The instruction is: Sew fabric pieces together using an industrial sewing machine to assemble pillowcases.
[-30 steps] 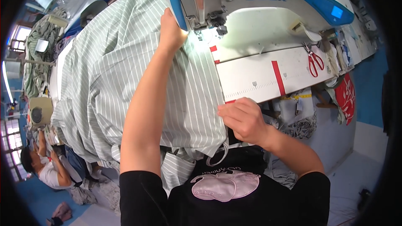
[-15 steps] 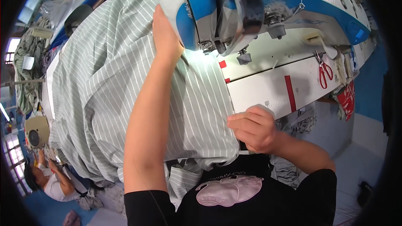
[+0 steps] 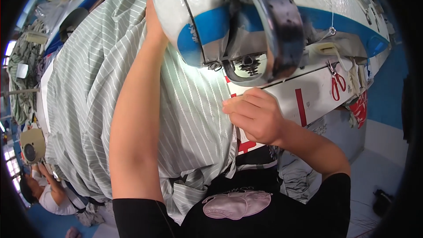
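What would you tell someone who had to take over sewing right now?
Left hand: lies flat on the striped grey-green fabric, reaching behind the sewing machine head; its fingers are hidden there.
Right hand: pinches the fabric's edge on the white machine table, just in front of the needle area.
Fabric: most is piled to the left, with some hanging off the front edge.
Red scissors hang at the right.
Done: fabric is under the machine head. Left: I cannot see how much seam is sewn.

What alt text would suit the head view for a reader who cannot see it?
A person's right hand pinches the edge of grey-green striped fabric on a sewing table, while the left hand presses the fabric behind the white-and-blue sewing machine. Red scissors hang nearby.
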`<state>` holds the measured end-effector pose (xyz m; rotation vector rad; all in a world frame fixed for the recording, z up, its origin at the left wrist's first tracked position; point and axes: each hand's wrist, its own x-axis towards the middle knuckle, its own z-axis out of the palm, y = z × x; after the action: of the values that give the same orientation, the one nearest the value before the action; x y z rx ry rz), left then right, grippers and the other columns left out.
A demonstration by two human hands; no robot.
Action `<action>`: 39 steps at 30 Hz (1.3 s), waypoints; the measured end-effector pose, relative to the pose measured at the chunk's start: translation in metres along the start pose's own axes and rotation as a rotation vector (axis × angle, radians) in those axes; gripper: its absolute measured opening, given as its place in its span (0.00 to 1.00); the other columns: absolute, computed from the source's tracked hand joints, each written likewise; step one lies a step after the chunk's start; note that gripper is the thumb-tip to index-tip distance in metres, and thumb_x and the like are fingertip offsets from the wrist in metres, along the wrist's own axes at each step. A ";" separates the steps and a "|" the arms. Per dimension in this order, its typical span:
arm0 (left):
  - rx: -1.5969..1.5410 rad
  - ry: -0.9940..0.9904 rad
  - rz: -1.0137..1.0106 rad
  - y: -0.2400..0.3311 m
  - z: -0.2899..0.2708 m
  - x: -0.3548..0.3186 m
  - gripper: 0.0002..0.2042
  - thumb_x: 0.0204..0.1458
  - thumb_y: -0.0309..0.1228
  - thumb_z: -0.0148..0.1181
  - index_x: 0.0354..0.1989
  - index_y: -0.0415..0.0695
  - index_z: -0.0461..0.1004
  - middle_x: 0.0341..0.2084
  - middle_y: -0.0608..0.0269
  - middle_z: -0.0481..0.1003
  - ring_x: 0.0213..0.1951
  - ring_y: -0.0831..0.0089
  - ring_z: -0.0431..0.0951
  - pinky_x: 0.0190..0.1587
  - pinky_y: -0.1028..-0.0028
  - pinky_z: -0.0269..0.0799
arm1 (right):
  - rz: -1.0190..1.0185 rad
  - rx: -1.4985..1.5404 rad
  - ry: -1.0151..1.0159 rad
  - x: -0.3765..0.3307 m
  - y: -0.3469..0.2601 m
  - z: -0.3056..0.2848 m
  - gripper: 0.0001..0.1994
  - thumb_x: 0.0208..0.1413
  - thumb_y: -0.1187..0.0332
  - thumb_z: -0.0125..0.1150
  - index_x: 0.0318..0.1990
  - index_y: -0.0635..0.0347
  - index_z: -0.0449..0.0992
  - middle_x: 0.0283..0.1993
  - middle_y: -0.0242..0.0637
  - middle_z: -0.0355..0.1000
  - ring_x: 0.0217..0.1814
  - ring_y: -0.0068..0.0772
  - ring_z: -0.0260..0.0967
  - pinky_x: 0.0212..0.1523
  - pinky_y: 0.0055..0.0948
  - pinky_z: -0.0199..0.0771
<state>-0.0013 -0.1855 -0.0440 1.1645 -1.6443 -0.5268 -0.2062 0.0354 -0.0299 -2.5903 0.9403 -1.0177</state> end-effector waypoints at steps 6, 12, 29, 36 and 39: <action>0.104 0.022 -0.112 -0.028 0.003 0.023 0.25 0.51 0.44 0.62 0.51 0.37 0.71 0.48 0.46 0.74 0.52 0.51 0.74 0.55 0.60 0.68 | 0.037 -0.063 -0.114 0.009 0.013 0.002 0.07 0.41 0.81 0.60 0.30 0.62 0.76 0.44 0.34 0.77 0.40 0.34 0.78 0.43 0.31 0.75; 0.174 -0.074 -0.164 -0.049 0.009 0.046 0.21 0.50 0.43 0.62 0.48 0.43 0.75 0.47 0.49 0.73 0.51 0.53 0.74 0.54 0.62 0.69 | 0.046 -0.107 -0.131 0.014 0.021 0.002 0.10 0.43 0.81 0.59 0.36 0.62 0.76 0.47 0.34 0.76 0.45 0.35 0.76 0.45 0.30 0.73; 0.348 -0.242 -0.012 0.046 -0.150 -0.117 0.20 0.58 0.37 0.61 0.56 0.42 0.73 0.51 0.48 0.71 0.45 0.54 0.76 0.52 0.63 0.70 | 0.410 0.477 -0.094 -0.103 -0.129 0.026 0.16 0.55 0.83 0.55 0.52 0.66 0.76 0.49 0.43 0.75 0.50 0.36 0.74 0.49 0.29 0.76; 0.790 -0.311 -0.182 0.086 -0.239 -0.285 0.23 0.59 0.39 0.61 0.58 0.38 0.71 0.56 0.46 0.71 0.52 0.50 0.74 0.59 0.63 0.67 | 1.077 1.560 -0.154 -0.109 -0.164 0.113 0.22 0.63 0.69 0.59 0.63 0.65 0.66 0.59 0.38 0.70 0.57 0.28 0.70 0.57 0.30 0.70; 0.794 -0.242 -0.114 0.109 -0.247 -0.302 0.22 0.57 0.39 0.63 0.56 0.39 0.72 0.55 0.48 0.72 0.53 0.50 0.74 0.59 0.63 0.67 | 0.868 1.768 -0.274 -0.068 -0.170 0.105 0.23 0.63 0.63 0.59 0.61 0.65 0.67 0.58 0.39 0.71 0.57 0.28 0.71 0.61 0.32 0.67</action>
<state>0.1809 0.1749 -0.0056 1.8262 -2.0853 -0.0602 -0.0906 0.2058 -0.0765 -0.6808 0.4720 -0.5992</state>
